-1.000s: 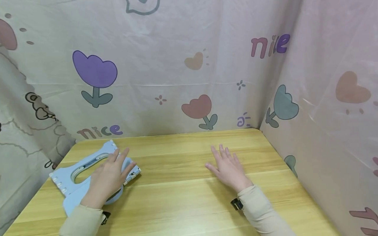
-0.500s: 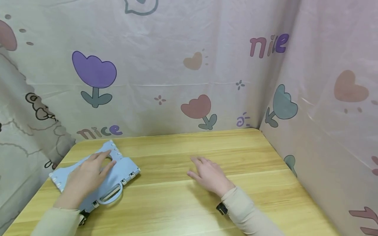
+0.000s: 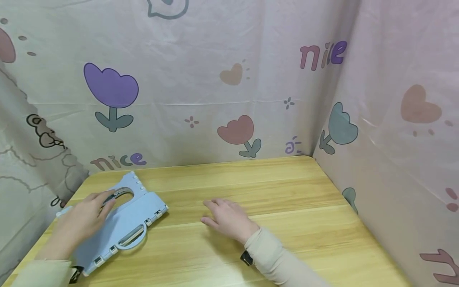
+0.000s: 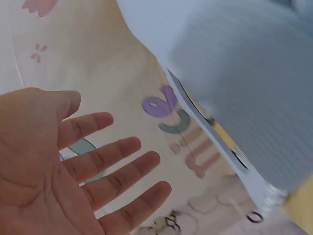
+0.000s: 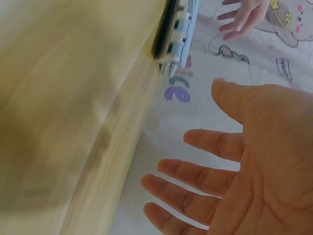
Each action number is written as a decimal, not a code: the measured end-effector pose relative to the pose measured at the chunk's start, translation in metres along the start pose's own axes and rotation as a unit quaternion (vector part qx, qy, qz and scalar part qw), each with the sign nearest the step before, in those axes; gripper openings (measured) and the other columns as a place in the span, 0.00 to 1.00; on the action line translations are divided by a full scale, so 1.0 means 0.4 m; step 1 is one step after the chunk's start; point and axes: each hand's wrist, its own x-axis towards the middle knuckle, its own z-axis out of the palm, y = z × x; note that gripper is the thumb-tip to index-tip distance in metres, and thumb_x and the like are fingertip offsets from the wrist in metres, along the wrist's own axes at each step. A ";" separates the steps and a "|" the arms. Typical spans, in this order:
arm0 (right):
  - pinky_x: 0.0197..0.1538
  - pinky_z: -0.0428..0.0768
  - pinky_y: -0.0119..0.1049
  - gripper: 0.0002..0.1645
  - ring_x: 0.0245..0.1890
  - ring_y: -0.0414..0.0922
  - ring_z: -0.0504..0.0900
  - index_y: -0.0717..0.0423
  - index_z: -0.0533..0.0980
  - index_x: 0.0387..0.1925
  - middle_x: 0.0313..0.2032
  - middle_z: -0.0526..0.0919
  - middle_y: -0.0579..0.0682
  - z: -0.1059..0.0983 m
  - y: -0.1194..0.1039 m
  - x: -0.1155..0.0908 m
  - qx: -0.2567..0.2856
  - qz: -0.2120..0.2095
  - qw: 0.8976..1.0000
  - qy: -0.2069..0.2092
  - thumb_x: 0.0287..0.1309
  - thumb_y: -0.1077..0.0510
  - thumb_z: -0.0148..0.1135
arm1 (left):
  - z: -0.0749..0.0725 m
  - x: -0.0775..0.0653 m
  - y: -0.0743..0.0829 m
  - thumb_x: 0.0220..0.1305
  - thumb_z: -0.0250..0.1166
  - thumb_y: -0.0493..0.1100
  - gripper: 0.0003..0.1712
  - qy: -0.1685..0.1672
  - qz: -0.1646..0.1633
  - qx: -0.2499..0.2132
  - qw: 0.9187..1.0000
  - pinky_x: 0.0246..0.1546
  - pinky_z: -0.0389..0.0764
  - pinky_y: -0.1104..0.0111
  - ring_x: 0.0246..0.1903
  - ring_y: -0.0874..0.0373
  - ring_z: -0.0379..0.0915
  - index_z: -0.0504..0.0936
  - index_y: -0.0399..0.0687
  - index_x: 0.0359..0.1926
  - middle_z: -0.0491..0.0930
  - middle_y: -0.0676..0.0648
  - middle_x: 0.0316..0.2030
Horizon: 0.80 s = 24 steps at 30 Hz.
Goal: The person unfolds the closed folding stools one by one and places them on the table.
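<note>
A light blue folding stool, folded flat, lies slantwise on the left of the table, with a loop carrying handle on its near side and an oval opening in its far part. Over its left end hovers my left hand, hiding that part in the head view. In the left wrist view its fingers spread loosely, with a gap to the stool's underside. My right hand is above the middle of the table, right of the stool. The right wrist view shows its relaxed fingers holding nothing.
The wooden table has a back edge along a patterned curtain. More of this curtain hangs down the right side, and the left side is curtained too. Dark wrist straps sit at both cuffs.
My left hand has moved left and toward me over the stool, uncovering its right part and handle. My right hand has moved left across the table. The stool stays in place.
</note>
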 end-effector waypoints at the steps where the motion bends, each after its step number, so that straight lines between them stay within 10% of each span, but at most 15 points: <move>1: 0.71 0.83 0.48 0.32 0.67 0.53 0.84 0.48 0.72 0.76 0.71 0.80 0.54 0.003 -0.009 0.005 -0.003 -0.003 1.000 -0.003 0.81 0.39 0.54 | 0.000 -0.002 -0.012 0.86 0.53 0.51 0.27 0.005 0.001 0.004 1.000 0.50 0.76 0.23 0.58 0.16 0.73 0.73 0.35 0.72 0.75 0.20 0.63; 24: 0.66 0.85 0.37 0.30 0.66 0.43 0.84 0.40 0.74 0.74 0.69 0.82 0.46 0.054 -0.195 0.080 -0.044 -0.084 0.995 -0.030 0.79 0.35 0.55 | 0.024 -0.060 -0.228 0.54 0.66 0.28 0.41 -0.084 -0.080 0.032 0.993 0.39 0.78 0.24 0.49 0.13 0.74 0.69 0.35 0.71 0.68 0.15 0.59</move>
